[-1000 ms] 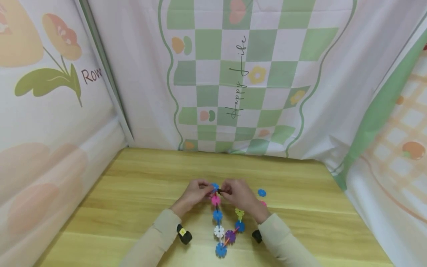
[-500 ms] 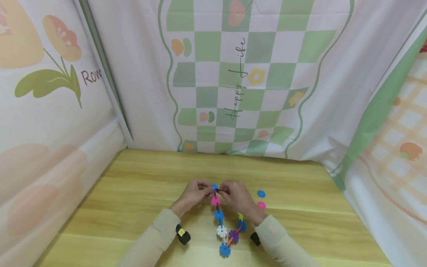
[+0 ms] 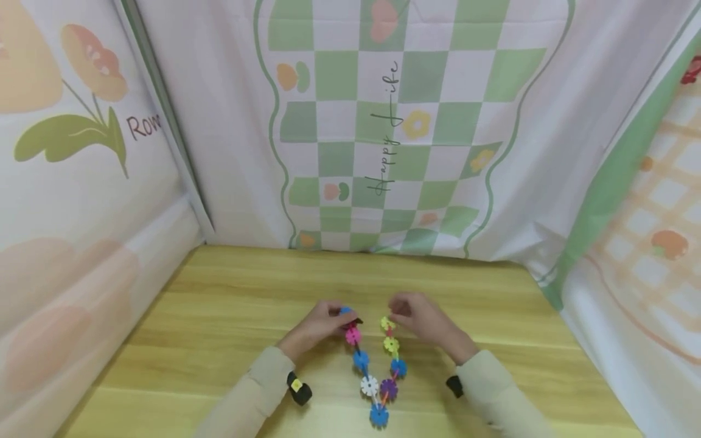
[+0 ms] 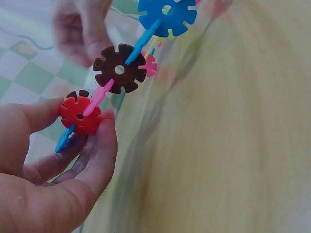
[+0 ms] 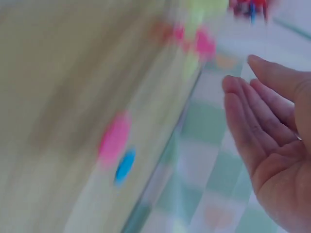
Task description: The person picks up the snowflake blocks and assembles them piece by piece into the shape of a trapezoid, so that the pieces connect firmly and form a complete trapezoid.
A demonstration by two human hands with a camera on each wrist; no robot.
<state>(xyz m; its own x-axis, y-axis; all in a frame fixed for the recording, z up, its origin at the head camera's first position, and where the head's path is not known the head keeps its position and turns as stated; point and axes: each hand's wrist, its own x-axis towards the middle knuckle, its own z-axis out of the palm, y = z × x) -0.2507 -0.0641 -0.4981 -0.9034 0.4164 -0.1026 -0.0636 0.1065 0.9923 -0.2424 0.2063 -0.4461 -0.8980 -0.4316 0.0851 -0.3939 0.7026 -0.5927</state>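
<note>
A chain of notched plastic discs lies in a V on the table, with a white disc (image 3: 369, 385) and a purple disc (image 3: 389, 388) near its bottom bend. My left hand (image 3: 313, 328) holds its left end; the left wrist view shows the fingers and thumb pinching a red disc (image 4: 80, 115) joined to a blue piece (image 4: 65, 138), with a dark disc partly hidden behind. A brown disc (image 4: 119, 69) lies further along. Beside the chain's other end, a yellow disc (image 3: 387, 323), is my right hand (image 3: 429, 319). Its loosely bent fingers hold nothing in the right wrist view.
A loose pink disc (image 5: 115, 139) and a loose blue disc (image 5: 125, 166) lie on the wooden table (image 3: 246, 286). Patterned cloth (image 3: 383, 152) hangs along the back edge and both sides. Black bands (image 3: 298, 388) show below the sleeves.
My right hand has left the dark piece at the chain's left end and moved right, near the yellow end. That end now stands farther up the table. My left hand keeps its hold.
</note>
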